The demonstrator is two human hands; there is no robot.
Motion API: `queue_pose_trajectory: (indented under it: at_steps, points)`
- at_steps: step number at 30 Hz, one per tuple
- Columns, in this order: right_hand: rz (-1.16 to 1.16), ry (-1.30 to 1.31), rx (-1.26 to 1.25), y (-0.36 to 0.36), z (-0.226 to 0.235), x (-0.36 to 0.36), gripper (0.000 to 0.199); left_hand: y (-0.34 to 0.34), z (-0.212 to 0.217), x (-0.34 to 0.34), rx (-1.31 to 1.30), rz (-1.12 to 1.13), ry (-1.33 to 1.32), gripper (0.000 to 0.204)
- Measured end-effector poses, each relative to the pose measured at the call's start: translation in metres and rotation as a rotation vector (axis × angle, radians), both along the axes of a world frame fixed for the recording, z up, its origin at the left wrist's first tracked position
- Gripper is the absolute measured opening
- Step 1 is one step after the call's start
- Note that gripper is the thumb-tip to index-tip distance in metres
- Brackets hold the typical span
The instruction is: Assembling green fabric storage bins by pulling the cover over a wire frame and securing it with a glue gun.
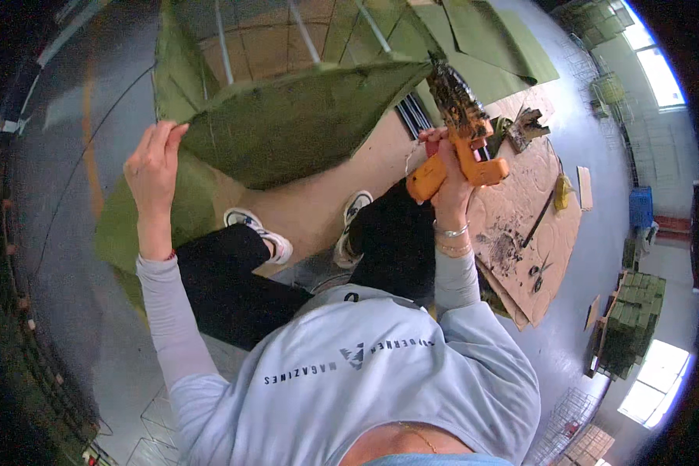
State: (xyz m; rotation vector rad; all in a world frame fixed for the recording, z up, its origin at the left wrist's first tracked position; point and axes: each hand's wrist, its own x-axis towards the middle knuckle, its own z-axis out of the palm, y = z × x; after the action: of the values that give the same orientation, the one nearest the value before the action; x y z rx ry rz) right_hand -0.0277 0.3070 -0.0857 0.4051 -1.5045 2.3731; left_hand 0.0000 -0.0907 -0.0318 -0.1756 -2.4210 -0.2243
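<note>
A green fabric cover (295,120) stretches over a frame of pale metal rods (303,35) in front of me. My left hand (154,163) is closed, thumb and fingers pinching the cover's left corner. In my right hand (452,182) is an orange glue gun (467,138), with my fingers wrapped round its handle. Dark residue cakes the front of the gun. Its tip points away from me, at the right corner of the cover; whether it touches the fabric I cannot tell.
To the right, a cardboard sheet (512,213) with dark smears bears scissors (540,273), a dark rod (542,217) and a crusted block (526,130). Green fabric (512,50) lies beyond. A cable (85,147) crosses the floor at left. Green stacks (633,322) and a blue crate (641,207) stand far right.
</note>
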Motion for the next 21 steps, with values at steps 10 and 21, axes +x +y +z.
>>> queue_pose_trajectory:
  at_steps: [10, 21]
  points:
    - [-0.044, -0.132, 0.032, 0.041, 0.02, -0.006, 0.016, -0.015, -0.017, 0.01, 0.141, 0.02, -0.024, 0.013]
    - [0.038, -0.187, -0.127, 0.012, 0.01, 0.008, 0.014, -0.012, -0.012, 0.013, 0.199, 0.052, -0.041, 0.016]
